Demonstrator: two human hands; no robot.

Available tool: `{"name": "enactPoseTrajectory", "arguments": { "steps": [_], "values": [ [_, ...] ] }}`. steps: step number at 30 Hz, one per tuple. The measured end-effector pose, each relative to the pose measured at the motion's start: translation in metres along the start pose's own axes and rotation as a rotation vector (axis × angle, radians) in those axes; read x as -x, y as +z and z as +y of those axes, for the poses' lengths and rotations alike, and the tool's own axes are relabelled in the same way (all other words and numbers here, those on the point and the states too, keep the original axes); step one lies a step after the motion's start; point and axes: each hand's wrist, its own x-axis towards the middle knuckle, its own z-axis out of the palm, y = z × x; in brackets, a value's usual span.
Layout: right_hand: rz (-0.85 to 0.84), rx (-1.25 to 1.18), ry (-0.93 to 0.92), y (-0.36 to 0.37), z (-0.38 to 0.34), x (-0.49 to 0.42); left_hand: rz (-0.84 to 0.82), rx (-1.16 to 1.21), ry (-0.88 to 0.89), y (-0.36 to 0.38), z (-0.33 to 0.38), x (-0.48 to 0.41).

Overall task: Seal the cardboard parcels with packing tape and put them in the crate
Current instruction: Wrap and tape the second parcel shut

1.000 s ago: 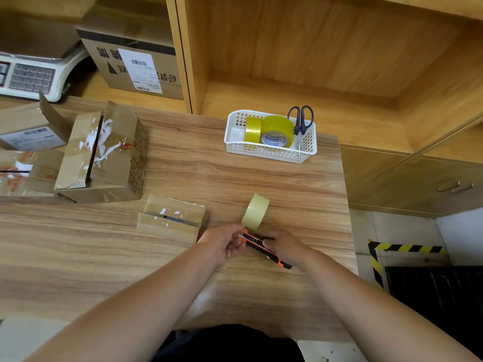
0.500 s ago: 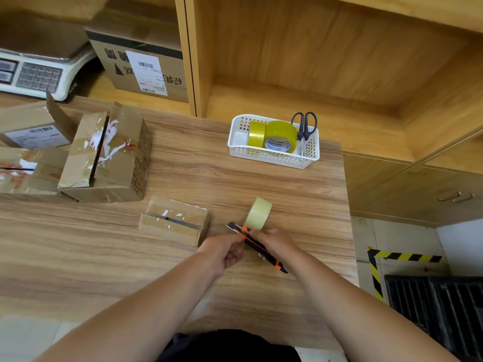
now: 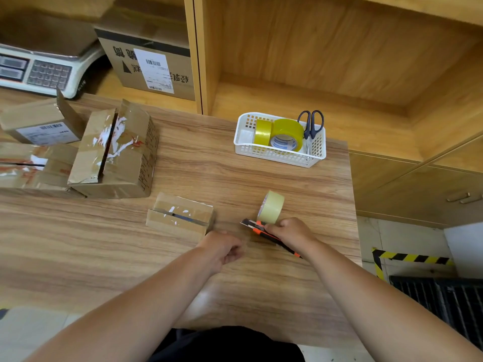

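A small cardboard parcel (image 3: 180, 216) with a slit down its top lies at mid-table. My left hand (image 3: 222, 248) hovers just right of it, fingers curled, pinching what looks like a faint clear strip of tape. My right hand (image 3: 290, 232) grips an orange-and-black utility knife (image 3: 257, 227), its blade end pointing left. A pale tape roll (image 3: 271, 207) stands on edge just behind the knife. Larger worn parcels (image 3: 115, 152) sit at the table's left. A black crate (image 3: 444, 301) is on the floor at lower right.
A white basket (image 3: 279, 155) at the back holds yellow tape rolls (image 3: 286, 133) and scissors (image 3: 311, 124). A scale (image 3: 44, 71) and a labelled box (image 3: 151, 66) sit on the rear shelf. Hazard-striped floor tape (image 3: 413, 257) lies beside the table's right edge.
My left hand has pulled away leftward from the knife and roll, toward the small parcel. My right hand stays by the roll with the knife.
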Motion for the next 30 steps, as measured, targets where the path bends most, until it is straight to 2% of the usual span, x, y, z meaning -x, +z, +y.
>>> {"name": "enactPoseTrajectory", "arguments": {
  "steps": [4,10,15,19,22,24,25,27,30],
  "values": [
    [0.001,0.055,-0.014,0.004,0.007,0.002,-0.154,-0.013,0.085,0.004,0.009,0.009],
    [0.067,0.144,-0.053,0.02,0.015,0.003,-0.237,0.012,0.199,0.004,0.026,0.015],
    [0.107,0.09,-0.052,0.028,0.024,0.004,-0.293,0.039,0.236,0.004,0.036,0.019],
    [0.121,-0.053,-0.05,0.022,0.03,0.008,-0.33,0.073,0.253,0.006,0.042,0.023],
    [0.35,-0.21,-0.084,0.014,0.027,0.014,-0.346,0.069,0.254,0.008,0.047,0.027],
    [0.556,-0.357,-0.195,0.004,0.014,0.022,-0.357,0.072,0.268,0.01,0.05,0.029],
    [0.606,-0.417,-0.248,-0.002,0.004,0.026,-0.363,0.083,0.275,0.011,0.052,0.031],
    [0.557,-0.558,-0.313,-0.013,-0.016,0.036,-0.374,0.114,0.285,0.014,0.054,0.034],
    [0.267,-0.745,-0.351,-0.02,-0.045,0.049,-0.389,0.137,0.318,0.017,0.058,0.037]
  ]
}}
